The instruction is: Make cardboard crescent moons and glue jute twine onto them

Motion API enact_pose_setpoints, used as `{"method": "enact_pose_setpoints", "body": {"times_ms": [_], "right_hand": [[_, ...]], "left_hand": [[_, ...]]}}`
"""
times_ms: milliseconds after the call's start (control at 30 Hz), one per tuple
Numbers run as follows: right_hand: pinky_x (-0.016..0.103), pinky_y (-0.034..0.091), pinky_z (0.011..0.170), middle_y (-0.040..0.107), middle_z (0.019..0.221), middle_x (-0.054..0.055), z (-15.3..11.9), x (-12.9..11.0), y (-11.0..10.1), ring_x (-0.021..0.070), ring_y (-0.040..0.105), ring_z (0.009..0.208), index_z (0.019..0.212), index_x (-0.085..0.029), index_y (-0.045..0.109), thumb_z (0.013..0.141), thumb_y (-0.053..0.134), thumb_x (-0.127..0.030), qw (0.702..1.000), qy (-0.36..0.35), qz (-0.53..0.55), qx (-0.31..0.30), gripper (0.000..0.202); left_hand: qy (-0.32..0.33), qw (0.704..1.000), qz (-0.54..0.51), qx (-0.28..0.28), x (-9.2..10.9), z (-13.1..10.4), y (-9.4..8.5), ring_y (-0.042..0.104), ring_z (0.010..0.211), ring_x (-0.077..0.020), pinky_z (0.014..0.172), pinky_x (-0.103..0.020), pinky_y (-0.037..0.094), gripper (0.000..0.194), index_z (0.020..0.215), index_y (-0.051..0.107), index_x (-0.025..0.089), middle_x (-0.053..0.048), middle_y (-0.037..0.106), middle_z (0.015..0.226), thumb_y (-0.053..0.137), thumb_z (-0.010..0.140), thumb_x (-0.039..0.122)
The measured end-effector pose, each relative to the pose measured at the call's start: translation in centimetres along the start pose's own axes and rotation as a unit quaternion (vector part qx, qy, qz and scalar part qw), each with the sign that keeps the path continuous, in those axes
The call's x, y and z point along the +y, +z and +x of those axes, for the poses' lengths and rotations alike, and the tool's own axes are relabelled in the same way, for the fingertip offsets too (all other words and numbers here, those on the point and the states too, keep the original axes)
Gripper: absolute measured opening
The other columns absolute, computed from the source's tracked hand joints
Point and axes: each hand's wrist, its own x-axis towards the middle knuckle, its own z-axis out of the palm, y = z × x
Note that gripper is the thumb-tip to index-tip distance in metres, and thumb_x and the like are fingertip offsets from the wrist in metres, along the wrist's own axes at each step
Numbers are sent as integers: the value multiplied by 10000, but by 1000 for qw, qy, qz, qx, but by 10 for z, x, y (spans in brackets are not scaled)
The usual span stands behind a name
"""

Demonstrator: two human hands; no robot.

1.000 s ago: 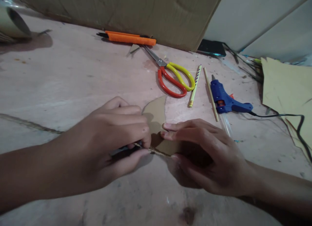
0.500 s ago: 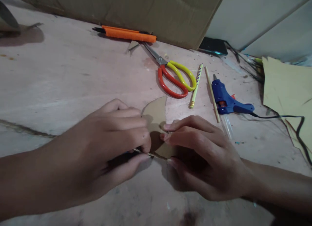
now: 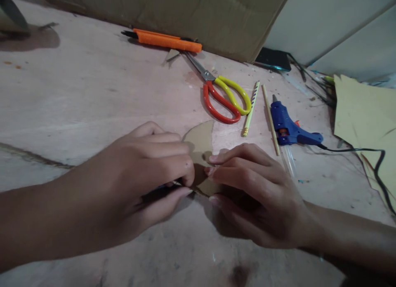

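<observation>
A cut piece of brown cardboard (image 3: pixel 199 144) with a curved side lies between my hands on the pale table. Its near edge has a thin strand of twine (image 3: pixel 201 191) along it. My left hand (image 3: pixel 151 167) pinches the twine against that edge between thumb and index finger. More twine (image 3: pixel 34 156) trails off to the left, passing behind my left wrist. My right hand (image 3: pixel 256 188) grips the right part of the cardboard, fingertips on top and thumb at the near edge. Both palms hide much of the piece.
Beyond my hands lie scissors (image 3: pixel 221 101) with red and yellow handles, a pencil (image 3: pixel 251 109), a thin stick (image 3: pixel 271 120) and a blue glue gun (image 3: pixel 286 124). An orange-covered pen-like item (image 3: pixel 168 40) rests by a large cardboard panel (image 3: pixel 173 10). Cardboard sheets (image 3: pixel 361 118) are at right.
The view has shifted slightly, so the table things sit a little further right. Both hands keep their hold on the piece, with their thumbs marginally higher in the picture.
</observation>
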Motion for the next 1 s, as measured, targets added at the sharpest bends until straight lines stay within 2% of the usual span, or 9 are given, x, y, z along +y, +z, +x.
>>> {"method": "enact_pose_setpoints", "body": {"times_ms": [167,300,500,667,1000], "right_hand": [[479,703,884,907,1155,72,1,0,0,282,829,1072,1339,-223,707,1078,724,-152,1000,7,6,5,272],[466,691,890,894,1120,75,3,0,-1,274,822,1071,1314,-202,712,1126,695,-149,1000,4,10,7,196],[466,670,924,897,1130,84,2,-1,2,265,806,1059,1279,-182,723,1069,757,-121,1000,5,3,5,221],[467,654,912,898,1154,102,2,-2,2,264,805,1078,1286,-154,720,1122,724,-149,1000,12,8,-2,164],[487,643,909,899,1128,84,2,-3,4,261,799,1045,1277,-182,703,1114,754,-176,1000,18,-2,-1,171]], "left_hand": [[9,1000,0,4,1,0,-1,645,808,-194,893,-420,463,202,1020,677,297,62,713,883,634,1170,169],[9,1000,14,14,2,0,-2,647,817,-202,891,-416,458,198,1019,674,297,58,718,884,626,1157,163],[-22,998,45,38,6,1,-6,621,780,-204,877,-406,438,154,959,635,285,60,667,828,630,1042,156],[-15,1000,14,24,11,0,-8,610,731,-177,930,-408,452,173,923,602,281,81,647,790,592,966,113],[-11,999,18,36,5,-1,-6,626,830,-184,922,-407,419,185,972,641,279,76,667,866,622,970,95]]}}
